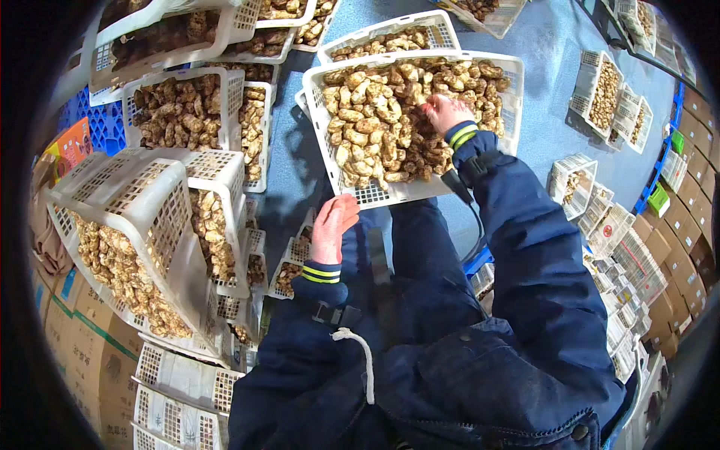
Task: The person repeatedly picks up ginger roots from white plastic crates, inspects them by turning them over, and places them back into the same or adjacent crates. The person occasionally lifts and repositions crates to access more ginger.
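A white plastic crate (394, 198) full of knobbly, brown-and-cream mushrooms or roots (365, 129) stands before me, tilted a little. My right hand (445, 113) reaches into the pile near its middle, fingers bent down among the darker pieces; whether it grips one is hidden. At the crate's near left corner, my left hand (333, 225) is raised with the palm partly turned up and the fingertips at or close to the rim; nothing lies in it. Both wrists show dark blue cuffs with yellow stripes.
Stacked white crates (163, 219) of similar pieces rise close on my left. Another filled crate (388, 28) sits just behind the one before me. More crates (599, 95) stand on the blue floor to the right, with cardboard boxes (680, 225) beyond. A cable (479, 225) hangs by my right sleeve.
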`<state>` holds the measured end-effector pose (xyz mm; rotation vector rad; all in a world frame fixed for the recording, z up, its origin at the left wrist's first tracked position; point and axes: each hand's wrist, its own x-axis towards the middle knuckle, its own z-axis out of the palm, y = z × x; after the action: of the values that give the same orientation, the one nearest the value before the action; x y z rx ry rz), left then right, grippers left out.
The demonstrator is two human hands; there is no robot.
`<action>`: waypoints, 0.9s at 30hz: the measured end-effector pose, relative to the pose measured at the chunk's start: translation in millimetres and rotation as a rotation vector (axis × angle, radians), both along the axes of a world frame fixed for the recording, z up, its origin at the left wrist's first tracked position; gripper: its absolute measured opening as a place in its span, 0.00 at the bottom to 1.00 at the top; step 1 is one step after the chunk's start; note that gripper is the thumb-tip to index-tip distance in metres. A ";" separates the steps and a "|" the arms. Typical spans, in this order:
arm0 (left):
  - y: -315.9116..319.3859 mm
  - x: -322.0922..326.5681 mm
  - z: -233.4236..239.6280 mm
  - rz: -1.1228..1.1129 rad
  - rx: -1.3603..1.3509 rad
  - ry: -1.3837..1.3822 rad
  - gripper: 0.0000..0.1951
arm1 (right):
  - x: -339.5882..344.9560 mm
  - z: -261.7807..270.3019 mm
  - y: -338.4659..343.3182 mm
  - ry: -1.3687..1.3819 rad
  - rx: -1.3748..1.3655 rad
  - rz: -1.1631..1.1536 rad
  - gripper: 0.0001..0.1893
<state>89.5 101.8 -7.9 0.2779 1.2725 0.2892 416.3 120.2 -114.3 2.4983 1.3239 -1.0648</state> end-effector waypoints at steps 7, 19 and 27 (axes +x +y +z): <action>-1.2 7.0 4.6 -0.050 -0.027 -0.006 0.17 | -13.2 21.0 -53.3 1.287 0.148 -0.980 0.13; -7.0 4.0 -1.7 -0.036 -0.085 -0.008 0.16 | -12.4 39.4 -16.5 -0.002 0.408 -0.168 0.21; 6.6 -10.2 4.5 -0.002 0.010 -0.023 0.17 | -33.8 -17.1 42.7 -0.200 0.027 0.096 0.13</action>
<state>79.3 108.4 -3.4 0.2832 1.2486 0.2964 382.5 162.9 -131.4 2.4555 1.3908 -0.7594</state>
